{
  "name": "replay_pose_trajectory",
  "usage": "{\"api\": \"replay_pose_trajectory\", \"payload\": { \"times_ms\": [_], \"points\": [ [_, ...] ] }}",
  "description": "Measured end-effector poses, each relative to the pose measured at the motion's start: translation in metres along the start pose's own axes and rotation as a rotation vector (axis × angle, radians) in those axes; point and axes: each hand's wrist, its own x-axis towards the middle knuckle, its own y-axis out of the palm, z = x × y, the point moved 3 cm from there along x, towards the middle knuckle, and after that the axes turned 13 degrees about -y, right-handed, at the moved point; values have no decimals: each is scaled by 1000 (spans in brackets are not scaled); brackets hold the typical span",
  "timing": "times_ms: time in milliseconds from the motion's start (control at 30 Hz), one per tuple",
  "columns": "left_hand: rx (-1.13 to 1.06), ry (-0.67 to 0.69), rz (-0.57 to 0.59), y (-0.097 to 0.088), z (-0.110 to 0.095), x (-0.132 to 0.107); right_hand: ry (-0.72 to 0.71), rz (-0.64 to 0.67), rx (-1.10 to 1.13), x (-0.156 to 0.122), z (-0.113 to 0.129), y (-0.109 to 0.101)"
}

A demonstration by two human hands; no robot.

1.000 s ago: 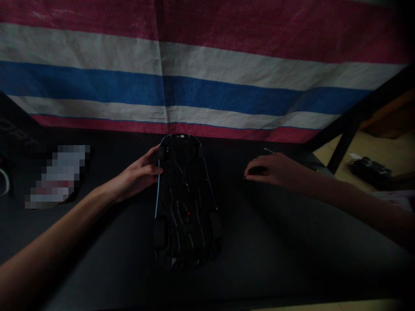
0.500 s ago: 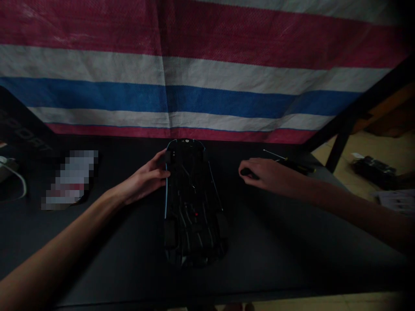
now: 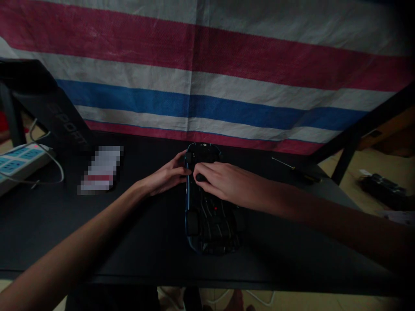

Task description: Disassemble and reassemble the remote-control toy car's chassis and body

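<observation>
A toy car [image 3: 214, 229] lies upside down on the dark table, its black underside and wheels facing up. My left hand [image 3: 167, 177] grips its left edge near the far wheel, thumb and fingers against the side. Over the far half of the underside, my right hand [image 3: 227, 179] is closed around a screwdriver [image 3: 201, 177]. Only the rounded black end of its handle shows; the shaft and tip are hidden by the hand. A second screwdriver [image 3: 306, 176], with a thin metal shaft and dark handle, lies to the right.
To the left are a blurred-out flat object [image 3: 102, 166], a white power strip [image 3: 22, 162] with a cable, and a dark item lettered SPORT [image 3: 65, 116]. A striped sheet [image 3: 227, 103] hangs behind the table. On the floor at right sits a dark object [image 3: 384, 188].
My right hand has moved left with the screwdriver, from beside the toy car to over its underside. My left hand stays on the car's edge. The whole view has shifted.
</observation>
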Motion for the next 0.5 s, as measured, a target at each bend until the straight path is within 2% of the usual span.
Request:
{"api": "replay_pose_trajectory", "payload": {
  "times_ms": [500],
  "points": [
    [27,28,31,1,0,2,-24,79,-137,20,2,2]
  ]
}}
